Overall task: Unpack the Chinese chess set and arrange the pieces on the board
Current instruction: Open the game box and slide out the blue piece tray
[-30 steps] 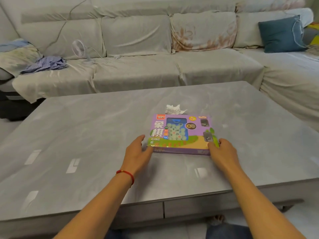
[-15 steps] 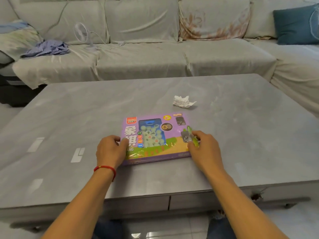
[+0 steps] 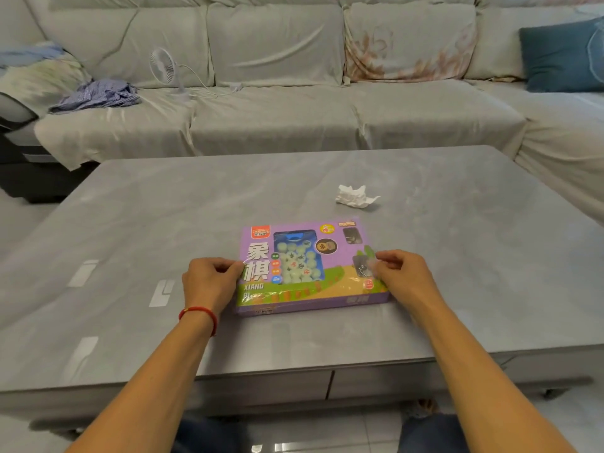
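A purple Chinese chess box (image 3: 307, 266) lies flat on the grey table (image 3: 457, 273), still in clear plastic wrap. Pale round pieces show through its window (image 3: 297, 263). My left hand (image 3: 209, 282), with a red string on its wrist, grips the box's left edge with curled fingers. Over the right part of the lid my right hand (image 3: 402, 276) pinches the clear wrap between thumb and fingertips. No board is in view.
A crumpled white tissue (image 3: 354, 197) lies on the table behind the box. Beyond the table stands a grey sofa (image 3: 277, 109) with a small white fan (image 3: 165, 68), a striped cloth (image 3: 98, 96) and a blue cushion (image 3: 562, 55). The table's front edge is close to my body.
The box has been drawn nearer to me. My right hand has gone from resting on the box's right end to pinching the wrap, and my left hand's fingers have curled at the left edge.
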A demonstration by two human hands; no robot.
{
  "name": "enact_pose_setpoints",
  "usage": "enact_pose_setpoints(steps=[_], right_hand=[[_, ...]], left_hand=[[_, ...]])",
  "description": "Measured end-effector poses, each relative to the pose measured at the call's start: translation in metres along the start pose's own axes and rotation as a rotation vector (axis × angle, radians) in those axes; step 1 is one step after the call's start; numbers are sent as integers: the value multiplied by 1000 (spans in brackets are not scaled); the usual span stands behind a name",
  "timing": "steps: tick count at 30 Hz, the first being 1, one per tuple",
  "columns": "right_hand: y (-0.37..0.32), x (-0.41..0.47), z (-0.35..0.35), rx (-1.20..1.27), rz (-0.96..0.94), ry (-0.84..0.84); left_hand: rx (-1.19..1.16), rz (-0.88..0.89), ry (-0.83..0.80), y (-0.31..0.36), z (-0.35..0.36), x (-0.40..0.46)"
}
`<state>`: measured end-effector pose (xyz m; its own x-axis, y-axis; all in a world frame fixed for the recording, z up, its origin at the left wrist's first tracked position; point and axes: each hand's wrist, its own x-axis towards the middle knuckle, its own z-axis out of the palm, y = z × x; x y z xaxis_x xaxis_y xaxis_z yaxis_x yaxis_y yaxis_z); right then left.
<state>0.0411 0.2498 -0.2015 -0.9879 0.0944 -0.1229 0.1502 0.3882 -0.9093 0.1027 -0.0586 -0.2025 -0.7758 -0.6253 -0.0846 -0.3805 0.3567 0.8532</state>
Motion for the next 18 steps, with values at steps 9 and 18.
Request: enact_pose_setpoints(steps=[9, 18], right_hand=[[-8, 1, -15, -315, -43, 88], [9, -4, -72, -400, 49, 260]], left_hand=[[-112, -63, 85, 5, 4, 12], [-130, -70, 22, 8, -9, 30]])
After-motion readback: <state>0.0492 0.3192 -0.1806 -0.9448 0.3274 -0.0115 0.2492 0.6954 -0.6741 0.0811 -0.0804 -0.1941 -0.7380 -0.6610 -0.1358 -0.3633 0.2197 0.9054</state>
